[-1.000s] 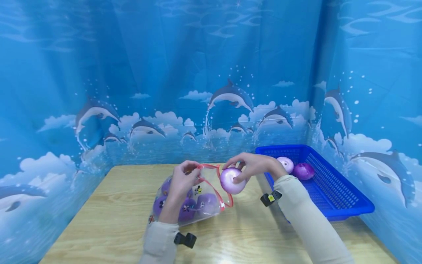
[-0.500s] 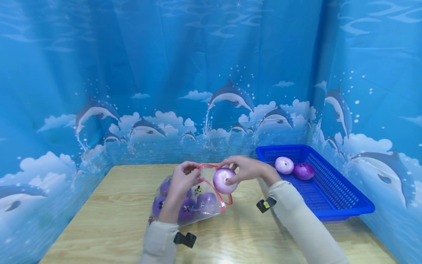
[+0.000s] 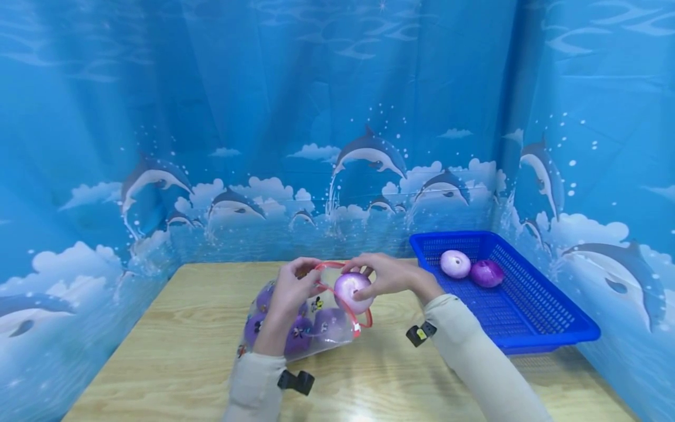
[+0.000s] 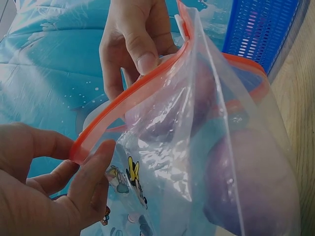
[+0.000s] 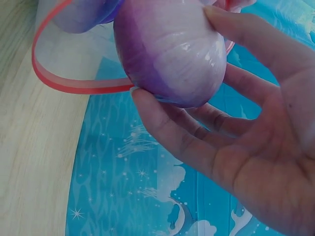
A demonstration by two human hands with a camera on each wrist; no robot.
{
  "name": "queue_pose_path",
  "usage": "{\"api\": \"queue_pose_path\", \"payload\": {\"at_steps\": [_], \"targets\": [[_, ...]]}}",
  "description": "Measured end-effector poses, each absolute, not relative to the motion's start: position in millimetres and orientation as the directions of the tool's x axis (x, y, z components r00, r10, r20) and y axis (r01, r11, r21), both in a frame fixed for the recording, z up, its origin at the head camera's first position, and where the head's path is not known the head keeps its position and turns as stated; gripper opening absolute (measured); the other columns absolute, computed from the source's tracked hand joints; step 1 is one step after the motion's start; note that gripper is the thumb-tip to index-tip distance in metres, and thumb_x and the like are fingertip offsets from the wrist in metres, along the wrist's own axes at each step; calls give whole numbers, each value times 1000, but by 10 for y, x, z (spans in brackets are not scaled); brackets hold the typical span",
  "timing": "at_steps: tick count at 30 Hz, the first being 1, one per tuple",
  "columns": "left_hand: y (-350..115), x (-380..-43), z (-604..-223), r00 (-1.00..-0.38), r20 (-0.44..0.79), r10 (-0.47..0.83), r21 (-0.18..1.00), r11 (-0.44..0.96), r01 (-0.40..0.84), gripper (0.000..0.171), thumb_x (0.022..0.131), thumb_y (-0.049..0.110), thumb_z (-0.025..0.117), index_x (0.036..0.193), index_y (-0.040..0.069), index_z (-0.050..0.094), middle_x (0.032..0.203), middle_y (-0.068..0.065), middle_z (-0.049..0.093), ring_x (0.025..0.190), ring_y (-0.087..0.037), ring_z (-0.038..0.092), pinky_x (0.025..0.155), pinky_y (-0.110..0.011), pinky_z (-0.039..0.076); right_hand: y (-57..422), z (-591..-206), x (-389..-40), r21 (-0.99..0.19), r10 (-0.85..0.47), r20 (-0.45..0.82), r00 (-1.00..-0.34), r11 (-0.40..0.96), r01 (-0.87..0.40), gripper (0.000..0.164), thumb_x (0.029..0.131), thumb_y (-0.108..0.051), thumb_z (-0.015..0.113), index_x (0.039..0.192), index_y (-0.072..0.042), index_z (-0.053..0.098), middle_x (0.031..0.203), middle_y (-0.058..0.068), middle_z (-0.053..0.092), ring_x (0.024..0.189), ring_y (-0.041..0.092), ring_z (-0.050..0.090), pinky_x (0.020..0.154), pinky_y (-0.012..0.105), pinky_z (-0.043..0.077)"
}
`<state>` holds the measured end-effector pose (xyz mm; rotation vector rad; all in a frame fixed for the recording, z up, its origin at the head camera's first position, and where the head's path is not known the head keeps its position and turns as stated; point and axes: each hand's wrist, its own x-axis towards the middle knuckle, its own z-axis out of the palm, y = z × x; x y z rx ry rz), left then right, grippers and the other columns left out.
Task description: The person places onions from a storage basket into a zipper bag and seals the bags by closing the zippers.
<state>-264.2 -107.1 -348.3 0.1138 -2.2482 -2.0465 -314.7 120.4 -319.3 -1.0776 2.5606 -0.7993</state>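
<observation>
A clear zip bag (image 3: 316,349) with a red zip edge and cartoon prints lies on the table, several purple onions (image 3: 299,335) inside it. My left hand (image 3: 291,288) pinches the red edge between thumb and fingers, and the mouth gapes toward the right. In my right hand (image 3: 387,275) is a pale purple onion (image 3: 349,288), gripped between thumb and fingertips right at the bag's mouth. The right wrist view shows that onion (image 5: 172,54) beside the red rim (image 5: 78,87). From the left wrist, part of it shows through the clear plastic.
A blue perforated basket (image 3: 548,328) stands at the right of the wooden table (image 3: 158,351). Two onions sit in it, one pale (image 3: 455,264) and one dark purple (image 3: 487,274). A blue dolphin-print curtain (image 3: 295,146) hangs behind the table and along its sides.
My right hand has moved left with the pale onion, from beside the bag's mouth into its opening. The left hand stays on the red edge.
</observation>
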Motion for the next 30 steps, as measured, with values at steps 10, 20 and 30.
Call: {"api": "queue_pose_path", "payload": {"at_steps": [10, 20, 30], "targets": [[-1065, -2649, -3477, -992, 25, -120, 996, 83, 15, 21, 100, 7, 63, 120, 4, 68, 115, -17, 65, 93, -23, 65, 81, -32, 67, 1134, -3243, -3070, -523, -721, 24, -693, 582, -623, 58, 87, -34, 82, 140, -19, 62, 124, 6, 63, 108, 22, 60, 80, 28, 60], [-1068, -2656, -3478, -993, 23, -117, 998, 56, 17, 21, 101, 6, 61, 120, 2, 67, 120, -19, 63, 90, -22, 66, 82, -32, 67, 1037, -3310, -2975, -427, -702, 111, -703, 605, -672, 54, 85, -27, 83, 135, -16, 66, 118, 8, 63, 97, 16, 60, 75, 24, 60], [-1064, -2651, -3474, -992, 24, -126, 999, 44, 19, 22, 100, 4, 59, 121, 2, 65, 124, -24, 61, 108, -34, 66, 85, -33, 67, 986, -3410, -2982, -393, -729, 171, -663, 567, -724, 30, 87, -15, 81, 115, -8, 73, 100, 3, 73, 90, 15, 67, 80, 24, 63]]}}
